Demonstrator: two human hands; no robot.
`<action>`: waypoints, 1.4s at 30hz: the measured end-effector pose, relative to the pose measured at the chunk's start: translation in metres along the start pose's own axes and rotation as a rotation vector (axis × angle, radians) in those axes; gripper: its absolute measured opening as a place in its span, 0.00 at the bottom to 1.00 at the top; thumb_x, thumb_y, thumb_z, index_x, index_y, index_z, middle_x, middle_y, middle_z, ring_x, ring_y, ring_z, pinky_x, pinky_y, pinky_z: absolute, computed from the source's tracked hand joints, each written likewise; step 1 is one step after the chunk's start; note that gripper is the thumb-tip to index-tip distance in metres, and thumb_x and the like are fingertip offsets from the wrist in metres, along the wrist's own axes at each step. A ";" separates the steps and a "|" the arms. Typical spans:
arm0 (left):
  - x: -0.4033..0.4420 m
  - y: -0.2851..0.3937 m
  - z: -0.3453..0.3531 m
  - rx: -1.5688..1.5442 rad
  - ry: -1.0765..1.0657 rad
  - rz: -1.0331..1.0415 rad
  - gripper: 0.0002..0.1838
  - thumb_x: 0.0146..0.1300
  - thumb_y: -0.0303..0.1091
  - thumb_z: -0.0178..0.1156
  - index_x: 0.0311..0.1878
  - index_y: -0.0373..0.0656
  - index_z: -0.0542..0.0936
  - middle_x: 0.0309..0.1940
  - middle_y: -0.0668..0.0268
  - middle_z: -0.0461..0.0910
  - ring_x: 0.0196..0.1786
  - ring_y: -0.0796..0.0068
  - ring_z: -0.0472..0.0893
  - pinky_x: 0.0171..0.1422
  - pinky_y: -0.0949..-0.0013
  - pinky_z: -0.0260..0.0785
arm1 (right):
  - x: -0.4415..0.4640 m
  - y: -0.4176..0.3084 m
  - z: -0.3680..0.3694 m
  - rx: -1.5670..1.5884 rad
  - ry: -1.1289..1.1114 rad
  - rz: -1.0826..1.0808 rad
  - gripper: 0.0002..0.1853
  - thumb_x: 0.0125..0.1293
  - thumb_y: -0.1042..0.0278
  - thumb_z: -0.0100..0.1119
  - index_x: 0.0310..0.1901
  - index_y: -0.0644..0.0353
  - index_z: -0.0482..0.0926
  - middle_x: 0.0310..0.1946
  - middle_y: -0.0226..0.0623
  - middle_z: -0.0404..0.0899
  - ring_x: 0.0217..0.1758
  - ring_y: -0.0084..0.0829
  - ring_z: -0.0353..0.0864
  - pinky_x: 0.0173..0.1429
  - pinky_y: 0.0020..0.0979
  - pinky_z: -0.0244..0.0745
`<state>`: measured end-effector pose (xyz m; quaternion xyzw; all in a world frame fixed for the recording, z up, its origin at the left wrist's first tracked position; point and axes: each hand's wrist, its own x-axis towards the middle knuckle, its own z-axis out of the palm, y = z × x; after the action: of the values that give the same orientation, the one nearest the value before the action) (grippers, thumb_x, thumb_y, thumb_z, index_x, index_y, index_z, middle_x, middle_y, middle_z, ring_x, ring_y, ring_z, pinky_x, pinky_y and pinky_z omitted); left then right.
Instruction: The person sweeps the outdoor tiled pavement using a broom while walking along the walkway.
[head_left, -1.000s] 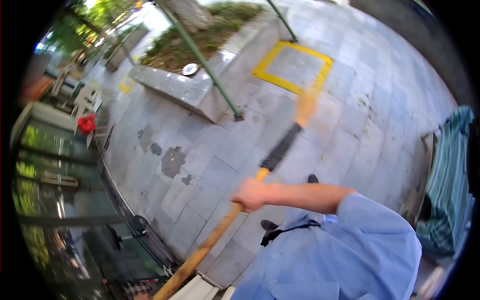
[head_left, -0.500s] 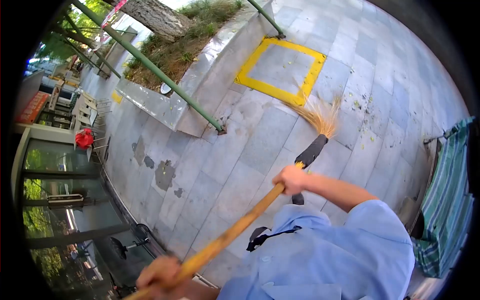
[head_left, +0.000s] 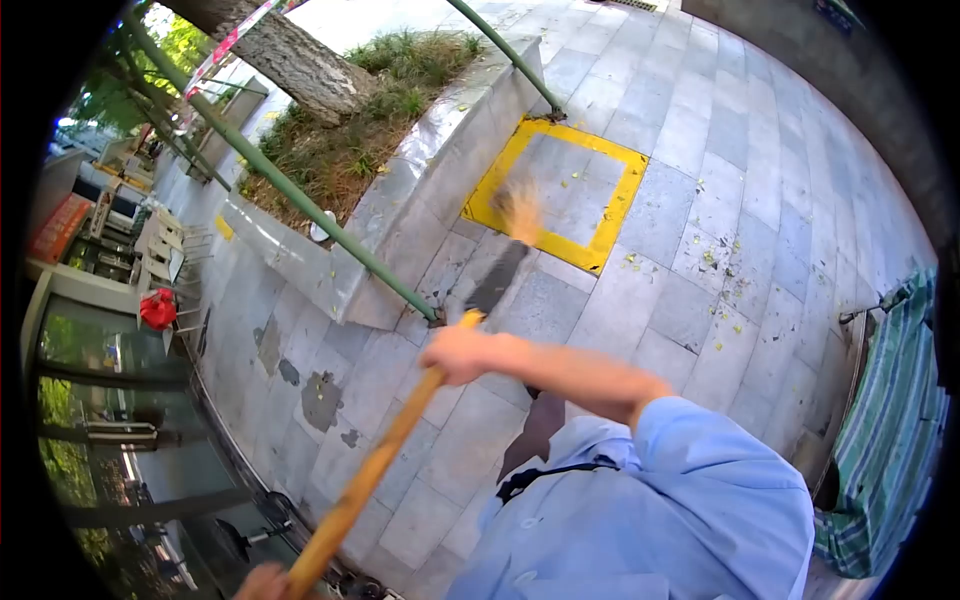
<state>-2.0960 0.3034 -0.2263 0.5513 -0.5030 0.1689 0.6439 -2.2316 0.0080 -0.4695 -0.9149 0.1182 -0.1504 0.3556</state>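
Observation:
A broom with a long wooden handle [head_left: 370, 475] runs from the lower left toward the middle. My right hand [head_left: 460, 355] is wrapped round the lower part of the handle, close to the dark binding [head_left: 497, 278]. My left hand [head_left: 265, 582] is closed round the upper end at the bottom edge, partly cut off by the frame. The straw bristles [head_left: 522, 212], blurred by motion, are over the left part of a yellow painted square [head_left: 625, 200] on the paving.
A stone planter [head_left: 375, 290] with a tree [head_left: 300, 65] stands at upper left, with green poles [head_left: 290, 190] beside it. Fallen leaves [head_left: 715, 265] lie on the grey paving. A striped green cloth [head_left: 885, 430] hangs at right; glass panels [head_left: 120, 410] line the left.
The broom head has swung left, from right of the yellow square onto its left part. My right hand has moved left with the handle, and my left hand has shifted down toward the frame edge.

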 end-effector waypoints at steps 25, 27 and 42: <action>0.079 -0.128 0.335 -0.301 -0.045 -0.210 0.14 0.67 0.38 0.43 0.43 0.37 0.70 0.21 0.64 0.70 0.23 0.72 0.68 0.35 0.64 0.64 | 0.007 0.270 -0.187 -0.084 0.102 0.194 0.09 0.45 0.60 0.60 0.30 0.51 0.78 0.22 0.41 0.78 0.28 0.48 0.78 0.32 0.46 0.72; 0.070 -0.134 0.393 -0.363 -0.121 -0.326 0.13 0.67 0.38 0.43 0.41 0.37 0.69 0.19 0.64 0.70 0.21 0.71 0.69 0.33 0.63 0.67 | -0.043 0.293 -0.194 -0.035 -0.033 0.398 0.08 0.45 0.61 0.61 0.28 0.51 0.78 0.22 0.42 0.78 0.30 0.47 0.79 0.34 0.46 0.72; 0.151 -0.202 0.600 -1.277 -0.771 -0.483 0.16 0.69 0.40 0.43 0.50 0.39 0.72 0.24 0.61 0.72 0.27 0.66 0.72 0.38 0.60 0.67 | -0.177 0.243 -0.265 -0.391 0.965 0.859 0.08 0.44 0.67 0.61 0.22 0.51 0.70 0.19 0.30 0.70 0.26 0.37 0.72 0.33 0.38 0.63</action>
<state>-2.1512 -0.3429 -0.2776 0.1881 -0.5569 -0.5012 0.6350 -2.5179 -0.2728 -0.4841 -0.6643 0.6422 -0.3634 0.1190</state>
